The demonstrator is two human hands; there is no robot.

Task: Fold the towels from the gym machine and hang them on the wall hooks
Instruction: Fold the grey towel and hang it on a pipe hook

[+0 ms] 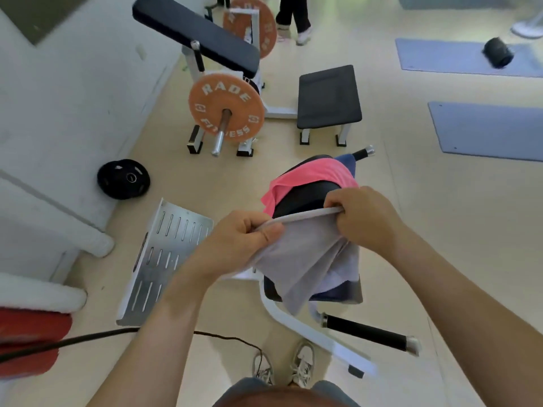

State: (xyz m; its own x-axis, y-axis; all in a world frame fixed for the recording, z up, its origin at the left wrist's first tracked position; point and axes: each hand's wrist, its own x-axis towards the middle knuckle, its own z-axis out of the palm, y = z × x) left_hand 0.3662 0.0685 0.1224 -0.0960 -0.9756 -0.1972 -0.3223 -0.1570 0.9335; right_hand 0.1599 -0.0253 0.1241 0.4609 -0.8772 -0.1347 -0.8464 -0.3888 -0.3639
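Observation:
I hold a pale grey towel (pixel 305 259) stretched between both hands above the gym machine (pixel 308 195). My left hand (pixel 235 239) pinches its top edge at the left, and my right hand (pixel 364 215) grips the same edge at the right. The cloth hangs down in folds below that edge. A pink towel (pixel 311 173) lies draped over the machine's black pad, just beyond my hands. A dark blue towel (pixel 348 161) shows behind the pink one, and dark blue cloth (pixel 335 293) peeks out under the grey towel. No wall hooks are in view.
The machine's white frame (pixel 296 321) and black handle (pixel 367 333) stand by my feet. A perforated metal footplate (pixel 164 259) lies at the left, a black weight plate (pixel 123 179) leans on the white wall. A bench (pixel 329 96) and an orange-plated machine (pixel 226 108) stand ahead. Another person's legs (pixel 293 16) are far back.

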